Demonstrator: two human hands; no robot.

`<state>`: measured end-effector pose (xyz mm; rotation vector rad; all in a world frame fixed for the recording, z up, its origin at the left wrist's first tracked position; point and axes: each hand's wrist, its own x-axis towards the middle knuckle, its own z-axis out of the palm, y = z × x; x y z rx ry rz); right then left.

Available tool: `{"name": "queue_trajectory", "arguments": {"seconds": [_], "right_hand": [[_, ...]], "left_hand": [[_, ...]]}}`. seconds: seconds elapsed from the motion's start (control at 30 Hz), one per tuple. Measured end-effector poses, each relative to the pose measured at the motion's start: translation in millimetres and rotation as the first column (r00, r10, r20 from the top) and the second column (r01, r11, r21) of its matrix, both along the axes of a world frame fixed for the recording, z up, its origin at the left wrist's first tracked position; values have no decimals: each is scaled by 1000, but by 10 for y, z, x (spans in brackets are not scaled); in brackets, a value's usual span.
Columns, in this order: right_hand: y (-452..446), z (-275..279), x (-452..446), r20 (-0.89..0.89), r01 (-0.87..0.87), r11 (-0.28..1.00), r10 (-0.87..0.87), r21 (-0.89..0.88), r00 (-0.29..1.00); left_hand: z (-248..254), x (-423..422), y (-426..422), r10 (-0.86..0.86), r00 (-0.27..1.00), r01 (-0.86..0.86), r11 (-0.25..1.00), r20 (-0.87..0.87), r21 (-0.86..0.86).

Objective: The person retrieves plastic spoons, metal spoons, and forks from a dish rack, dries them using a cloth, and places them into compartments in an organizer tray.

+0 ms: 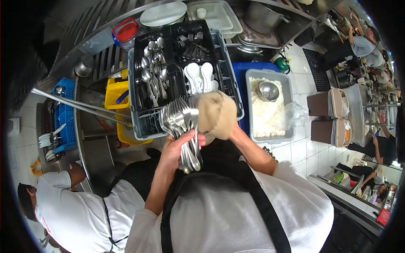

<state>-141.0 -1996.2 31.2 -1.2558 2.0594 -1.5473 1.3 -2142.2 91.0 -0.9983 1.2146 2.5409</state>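
A thick bundle of metal forks (179, 116) is in my left hand (174, 148), tines away from me and handles toward my chest. My fingers wrap around the handles. Beside the tines, my right hand (233, 131) holds a tan cloth (216, 113) that covers most of its fingers. The cloth touches or nearly touches the forks; which one I cannot tell. Just beyond both hands stands a black cutlery tray (169, 33) on a grey crate (134, 114). Metal spoons (154, 63), white soup spoons (199, 76) and some forks (192, 40) lie in separate compartments.
To the right, a grey tub (289, 97) of rice-like white food holds a metal bowl (268, 91). Yellow bins (116, 92) and a blue basket (65, 114) are at left. A co-worker (80, 202) in white is close on my left. White plates (163, 13) sit behind the tray.
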Motion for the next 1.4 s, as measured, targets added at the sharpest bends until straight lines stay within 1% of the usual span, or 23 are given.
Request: {"name": "queue_trajectory", "arguments": {"seconds": [0.03, 0.07, 0.13, 0.2, 0.23, 0.3, 0.33, 0.43, 0.6, 0.67, 0.73, 0.8, 0.83, 0.9, 0.97, 1.0, 1.03, 1.07, 1.1, 1.17, 1.23, 1.37, 1.4], "right_hand": [[-28, 110, 68, -447, 150, 989, -131, 8, 885], [-137, 189, 245, 477, 175, 962, -55, -210, 877], [-287, -34, 245, 182, 41, 997, -30, -61, 983], [-204, -104, 133, 500, -182, 975, 221, -125, 838], [-143, 33, 32, 804, -269, 952, 270, -143, 529], [-164, 722, 29, 180, -286, 948, 260, 138, 949], [-174, 1064, 29, -179, -151, 959, 197, 240, 964], [576, 366, 214, 372, -172, 968, 93, 185, 923], [435, 213, 640, 441, 65, 975, -156, 214, 884], [91, 507, 635, 106, 3, 946, -39, 324, 994], [-330, 779, 525, -339, 17, 868, 175, 497, 925], [-504, 799, 529, 141, 34, 935, -90, 353, 986], [-530, 766, 550, 753, 189, 960, -280, 208, 595], [-557, 838, 337, 869, 218, 937, -336, 272, 363], [-531, 261, 185, 469, 408, 910, -331, -70, 819], [-445, 172, 115, 936, 522, 840, -48, -151, 348], [-379, 29, -10, 935, 515, 844, -44, -154, 353], [-317, -143, -149, 512, 475, 877, -373, -78, 774], [-291, -204, -208, -151, 485, 874, -478, 13, 865], [-247, -346, -231, -55, 476, 879, -474, 26, 879], [-332, -333, -194, 646, 356, 903, -123, -243, 753], [-356, 155, -248, 919, 560, 761, 119, -327, 375], [-322, 117, -314, 920, 558, 762, 124, -328, 371]], "left_hand": [[-51, 54, -64, 37, 996, -47, 992, 81, 119], [-168, 119, -117, 8, 999, -11, 996, 31, 94], [-284, 192, -174, -25, 1000, 26, 997, -10, 76], [-318, 221, -197, 30, 999, -28, 997, -22, 67], [-221, 231, -204, 95, 995, -96, 994, 22, 60], [-107, 314, -268, 167, 985, -170, 971, 33, 169], [-98, 347, -311, 173, 985, -175, 968, 23, 178], [-211, 390, -385, 189, 980, -194, 976, 57, 98], [-328, 376, -481, 150, 986, -156, 985, 72, 77], [-318, 351, -445, 136, 991, -136, 991, 5, -6], [-250, 327, -384, 80, 995, -83, 995, -54, -51], [-274, 303, -320, 56, 992, -63, 997, -116, -53], [-206, 285, -295, 62, 992, -70, 995, -110, -75], [-135, 246, -318, 80, 990, -92, 990, -115, -109], [-109, 270, -404, 26, 996, -37, 990, -83, -139], [-95, 291, -423, 12, 998, -21, 989, -63, -144], [-154, 310, -411, 31, 998, -39, 985, -51, -170], [-146, 304, -394, 42, 999, -47, 983, -34, -176], [-135, 296, -369, 51, 999, -52, 982, -13, -184], [-127, 225, -292, 90, 996, -93, 971, -21, -221], [-119, 141, -199, 138, 990, -143, 956, -37, -255], [-199, 37, -93, 241, 969, -244, 913, -50, -328], [-242, 34, -89, 257, 964, -265, 907, -66, -327]]}}
